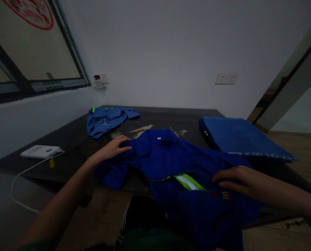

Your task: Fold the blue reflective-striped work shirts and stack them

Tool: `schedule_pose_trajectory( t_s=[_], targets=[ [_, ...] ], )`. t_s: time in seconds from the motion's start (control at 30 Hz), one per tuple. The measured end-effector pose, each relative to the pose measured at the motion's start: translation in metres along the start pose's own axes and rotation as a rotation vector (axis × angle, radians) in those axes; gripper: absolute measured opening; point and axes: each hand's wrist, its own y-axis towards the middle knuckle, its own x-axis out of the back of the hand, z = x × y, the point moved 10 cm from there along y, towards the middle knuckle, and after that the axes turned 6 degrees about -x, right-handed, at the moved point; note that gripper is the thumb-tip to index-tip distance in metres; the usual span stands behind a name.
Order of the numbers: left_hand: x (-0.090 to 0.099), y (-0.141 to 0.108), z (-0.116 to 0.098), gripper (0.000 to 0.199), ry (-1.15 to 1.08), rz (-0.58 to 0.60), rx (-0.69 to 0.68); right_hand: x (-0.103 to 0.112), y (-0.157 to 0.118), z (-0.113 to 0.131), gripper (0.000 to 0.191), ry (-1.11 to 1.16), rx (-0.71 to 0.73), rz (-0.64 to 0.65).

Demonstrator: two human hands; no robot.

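Note:
A dark blue work jacket (168,157) lies spread over the near side of the table, its collar toward the wall and its lower part hanging over the front edge. A green-and-silver reflective stripe (189,182) crosses it, partly hidden by folds. My left hand (116,147) rests on the jacket's left shoulder, thumb apart from the fingers. On the right side of the garment, my right hand (235,177) has its fingers curled and closed on the cloth, above a small red and yellow emblem (225,195).
A lighter blue garment (107,119) lies crumpled at the back left of the dark table (176,116). Folded blue cloths (239,134) are stacked at the right. A white power bank (41,151) with a cable (19,174) sits at the left edge.

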Motion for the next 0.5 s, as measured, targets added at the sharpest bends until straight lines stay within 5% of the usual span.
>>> schedule_pose_trajectory(
  t_s=[0.07,0.23,0.37,0.5],
  targets=[
    [0.004,-0.012,0.003,0.061,0.028,-0.006,-0.009,-0.004,0.008,0.008,0.031,0.018,0.020,0.061],
    [0.011,-0.030,0.028,0.057,0.050,-0.001,0.123,0.006,0.071,0.018,0.026,-0.293,-0.056,-0.163],
    [0.010,-0.029,0.035,0.050,0.005,0.026,0.229,-0.022,0.120,-0.006,0.034,-0.540,-0.265,-0.044],
    [0.004,-0.024,0.027,0.039,-0.005,0.065,0.232,-0.048,0.135,-0.034,0.036,-0.529,-0.346,0.088]
  ],
)
